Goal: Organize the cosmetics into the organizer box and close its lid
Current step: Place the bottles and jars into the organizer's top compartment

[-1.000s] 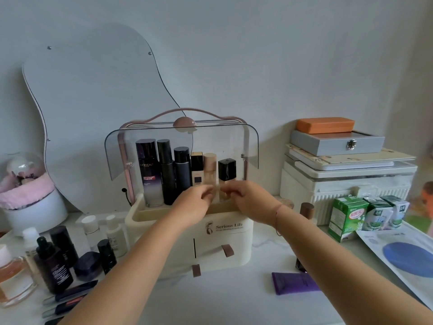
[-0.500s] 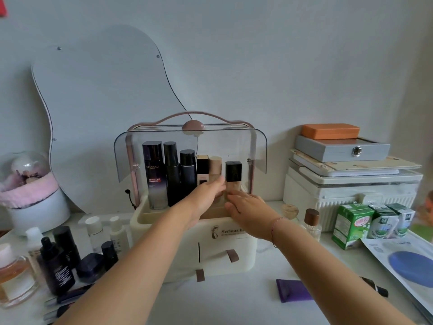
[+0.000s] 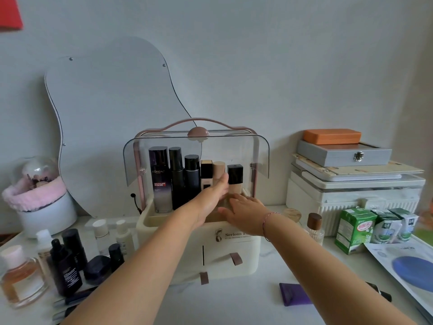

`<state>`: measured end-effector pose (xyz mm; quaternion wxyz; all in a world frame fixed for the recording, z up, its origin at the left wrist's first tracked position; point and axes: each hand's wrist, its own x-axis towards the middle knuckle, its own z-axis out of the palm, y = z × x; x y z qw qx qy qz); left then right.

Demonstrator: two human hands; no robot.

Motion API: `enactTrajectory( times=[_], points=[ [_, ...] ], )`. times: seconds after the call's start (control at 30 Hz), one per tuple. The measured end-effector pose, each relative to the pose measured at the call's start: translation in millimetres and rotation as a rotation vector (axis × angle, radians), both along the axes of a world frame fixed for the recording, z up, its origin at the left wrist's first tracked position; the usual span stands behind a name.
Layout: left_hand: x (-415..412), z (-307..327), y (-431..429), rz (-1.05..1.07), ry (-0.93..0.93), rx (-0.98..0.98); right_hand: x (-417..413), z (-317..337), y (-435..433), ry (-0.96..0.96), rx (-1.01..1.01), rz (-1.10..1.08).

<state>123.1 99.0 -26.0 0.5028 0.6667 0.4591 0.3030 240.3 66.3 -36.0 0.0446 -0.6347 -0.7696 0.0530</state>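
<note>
The cream organizer box [image 3: 150,221] stands mid-table with its clear lid [image 3: 260,158] swung up. A row of bottles stands inside: a tall L'Oreal bottle [image 3: 159,179], two black ones, and small foundation bottles. My left hand [image 3: 210,200] reaches into the box, fingers stretched out against a beige bottle [image 3: 219,167]. My right hand [image 3: 243,211] lies flat on the front rim below a black-capped foundation bottle [image 3: 235,177], holding nothing. Loose cosmetics stay on the table: a black dropper bottle [image 3: 64,270], a perfume bottle [image 3: 20,277], a purple tube [image 3: 295,294], a brown-capped glass bottle [image 3: 314,227].
A wavy mirror [image 3: 105,113] leans on the wall behind the box. Stacked storage boxes [image 3: 351,191] and green cartons [image 3: 353,228] fill the right side. A white pot with pink trim [image 3: 44,207] sits far left. A printed sheet [image 3: 410,270] lies at the right edge.
Both hands have moved from the box's front edge deeper inside. The left hand rose to the beige bottle; the right hand settled flat on the rim.
</note>
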Motion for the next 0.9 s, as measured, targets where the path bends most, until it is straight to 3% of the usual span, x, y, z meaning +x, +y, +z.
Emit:
enactTrajectory(
  times=[0.23, 0.37, 0.47, 0.57, 0.67, 0.73, 0.83, 0.9],
  points=[
    [-1, 2, -4, 0.009, 0.009, 0.016, 0, -4, 15, -0.007, -0.02, 0.006],
    [-9, 5, -14, 0.007, 0.085, 0.074, 0, -3, 4, 0.089, 0.059, 0.048],
    [-26, 1, -32, -0.005, 0.256, 0.257, -3, -8, -14, 0.14, 0.175, 0.107],
    [-50, -17, -55, 0.028, 0.535, 0.479, -11, -26, -31, -0.045, 0.324, 0.165],
    [-74, -36, -78, 0.059, 0.724, 0.753, -26, -47, -42, 0.047, 0.493, 0.094],
    [-93, -49, -91, 0.102, 0.71, 0.808, -32, -60, -46, 0.109, 0.602, 0.065],
    [-127, -68, -111, 0.253, 0.483, 0.939, -41, -71, -52, 0.236, 0.701, 0.065],
    [-156, -79, -120, 0.472, 0.311, 1.041, -51, -76, -57, 0.301, 0.747, 0.071]
  ],
)
